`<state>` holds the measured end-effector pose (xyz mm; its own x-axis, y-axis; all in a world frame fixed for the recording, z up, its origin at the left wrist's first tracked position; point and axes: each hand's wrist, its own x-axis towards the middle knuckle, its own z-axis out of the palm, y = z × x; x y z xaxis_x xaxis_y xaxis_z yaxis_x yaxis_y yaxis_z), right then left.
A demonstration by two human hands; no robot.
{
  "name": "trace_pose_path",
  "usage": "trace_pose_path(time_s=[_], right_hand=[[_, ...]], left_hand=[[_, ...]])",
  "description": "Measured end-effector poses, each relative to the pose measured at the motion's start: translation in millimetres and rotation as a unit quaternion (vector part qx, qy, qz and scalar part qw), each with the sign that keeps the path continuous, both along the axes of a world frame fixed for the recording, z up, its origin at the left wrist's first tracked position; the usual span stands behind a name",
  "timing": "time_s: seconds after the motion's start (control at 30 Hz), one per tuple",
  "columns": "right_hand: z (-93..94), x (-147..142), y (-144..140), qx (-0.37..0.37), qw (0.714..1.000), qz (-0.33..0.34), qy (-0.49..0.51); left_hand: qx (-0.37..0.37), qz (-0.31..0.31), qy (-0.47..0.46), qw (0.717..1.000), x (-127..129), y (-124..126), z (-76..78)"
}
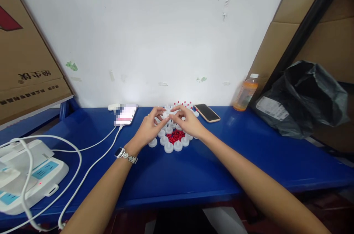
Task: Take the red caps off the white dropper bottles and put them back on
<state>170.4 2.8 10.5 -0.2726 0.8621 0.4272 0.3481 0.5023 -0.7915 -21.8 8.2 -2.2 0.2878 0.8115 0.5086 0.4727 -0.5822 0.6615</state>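
1. Seen from the head camera, my left hand (146,127), a silver-banded watch (120,152) at its wrist, pinches a white cap (166,114) between thumb and fingers, nearly closed.
2. My right hand (190,121) meets it from the other side, thumb and fingers drawn in on the same white cap; my fingers hide part of the hold.
3. The cap is above a blue table (210,160), among more white caps (169,147) that surround a heap of small red pieces (177,137); red tips (185,102) stand beyond, toward the wall (166,42).
4. A dark-screened phone (207,112) lies to the right, an orange-filled bottle (245,92) farther along; at left, a lit phone (126,114) is joined to a white cable (96,167).
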Motion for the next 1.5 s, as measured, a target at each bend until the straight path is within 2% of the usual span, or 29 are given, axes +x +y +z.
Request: trace_pose_path(time_s=[0.1, 0.23, 0.33, 0.43, 0.57, 0.77, 1.0, 1.17, 1.33, 1.47, 1.5], right_hand=[[6.8, -7.7, 21.0, 0.007, 0.997, 0.048, 0.059], [14.6, -17.5, 66.0, 0.044, 0.997, -0.037, 0.043], [13.7, -28.3, 107.1, 0.035, 0.990, -0.099, -0.096], [8.1, -41.8, 140.6, 0.046, 0.950, -0.150, -0.268], [-0.9, -55.7, 162.2, 0.045, 0.928, -0.149, -0.338], [-0.7, -52.6, 166.6, 0.048, 0.918, -0.121, -0.374], [5.0, -2.9, 160.2, 0.028, 0.909, -0.204, -0.362], [-0.8, 14.9, 163.3, 0.003, 0.907, -0.188, -0.376], [2.8, 11.7, 158.5, 0.001, 0.924, -0.188, -0.333], [10.2, 16.6, 124.0, 0.024, 0.949, -0.197, -0.246], [10.8, 17.8, 110.9, 0.023, 0.966, -0.184, -0.178]], left_hand=[[0.008, 0.020, 0.002, 1.000, -1.1, 1.0, -2.4], [0.054, 0.106, 0.078, 0.990, -8.5, 5.1, -6.0], [0.063, 0.142, 0.162, 0.974, -13.1, 7.6, -8.3], [0.047, 0.142, 0.188, 0.971, -14.0, 8.4, -10.9], [0.035, 0.135, 0.202, 0.969, -12.7, 8.1, -13.4], [0.041, 0.131, 0.202, 0.970, -12.3, 7.7, -12.9], [0.032, 0.127, 0.190, 0.973, -9.5, 9.1, -8.1], [0.031, 0.116, 0.196, 0.973, 8.6, 18.0, 3.3], [0.032, 0.102, 0.201, 0.974, 24.0, 27.6, 9.3], [0.068, 0.108, 0.141, 0.982, 21.3, 25.4, 4.3], [0.077, 0.105, 0.124, 0.984, 19.6, 23.6, 2.8]])
